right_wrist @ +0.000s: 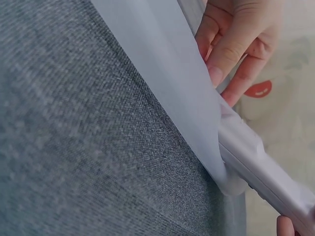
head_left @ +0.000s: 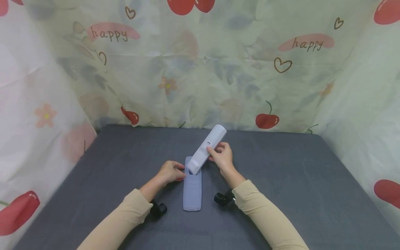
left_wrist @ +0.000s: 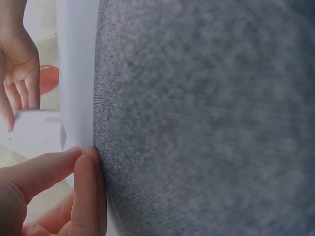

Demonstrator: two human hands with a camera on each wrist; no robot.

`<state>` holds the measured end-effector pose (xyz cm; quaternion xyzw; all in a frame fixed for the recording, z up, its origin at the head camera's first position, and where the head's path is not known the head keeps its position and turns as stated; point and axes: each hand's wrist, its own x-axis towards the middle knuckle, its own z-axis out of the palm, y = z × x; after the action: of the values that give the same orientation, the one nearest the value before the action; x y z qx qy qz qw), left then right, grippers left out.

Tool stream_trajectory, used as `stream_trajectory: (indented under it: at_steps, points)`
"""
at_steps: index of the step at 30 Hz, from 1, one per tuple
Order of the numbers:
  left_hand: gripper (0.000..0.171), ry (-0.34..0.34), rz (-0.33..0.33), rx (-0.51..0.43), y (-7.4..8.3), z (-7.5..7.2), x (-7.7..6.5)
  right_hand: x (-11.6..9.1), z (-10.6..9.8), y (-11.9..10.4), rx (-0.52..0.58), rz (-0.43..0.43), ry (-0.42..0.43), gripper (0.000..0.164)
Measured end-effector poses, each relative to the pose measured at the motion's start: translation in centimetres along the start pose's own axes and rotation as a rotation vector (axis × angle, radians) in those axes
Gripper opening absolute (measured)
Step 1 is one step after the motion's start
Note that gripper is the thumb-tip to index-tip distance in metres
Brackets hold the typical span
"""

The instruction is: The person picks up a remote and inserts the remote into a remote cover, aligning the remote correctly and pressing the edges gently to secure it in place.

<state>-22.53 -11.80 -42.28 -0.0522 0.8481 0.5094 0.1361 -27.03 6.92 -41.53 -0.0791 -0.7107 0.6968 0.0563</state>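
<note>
A white remote control (head_left: 208,147) slants over the table, its lower end at the opening of a translucent remote cover (head_left: 192,194). The cover lies lengthwise on the dark cloth. My right hand (head_left: 223,155) grips the remote by its sides, thumb on the near face. With thumb and fingers, my left hand (head_left: 170,171) pinches the cover's left edge beside the opening; the left wrist view shows this pinch on the cover (left_wrist: 78,73) close up. In the right wrist view the remote (right_wrist: 266,172) meets the cover's end (right_wrist: 167,73); how deep it sits inside is hidden.
Dark grey cloth (head_left: 265,166) covers the table. Patterned curtains (head_left: 203,86) with cherries and hearts hang behind it and at both sides. A black wrist camera (head_left: 158,210) sits under the left cuff, another black camera (head_left: 223,198) by the right cuff.
</note>
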Motion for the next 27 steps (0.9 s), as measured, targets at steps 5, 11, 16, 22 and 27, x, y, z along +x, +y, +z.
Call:
stream_trajectory:
  at_steps: [5, 11, 16, 22, 27]
  points:
    - [0.034, -0.012, -0.012, -0.030, 0.0, 0.1, 0.2, 0.2, 0.2, 0.0, -0.009, -0.004, -0.016, 0.043]
    - [0.030, -0.028, -0.066, -0.067, 0.1, 0.1, 0.7, 0.3, 0.3, 0.0, -0.012, -0.009, -0.034, 0.041]
    - [0.027, -0.028, -0.080, -0.071, 0.3, 0.0, 1.2, 0.6, 0.4, 0.0, -0.025, -0.010, -0.049, 0.042]
    - [0.023, -0.008, -0.077, -0.108, 0.3, 0.1, 1.8, 0.7, 0.4, 0.0, -0.047, -0.001, -0.071, 0.043]
    - [0.021, 0.015, -0.066, -0.092, 0.3, 0.1, 1.9, 0.9, 0.5, -0.1, -0.057, 0.010, -0.090, 0.044]
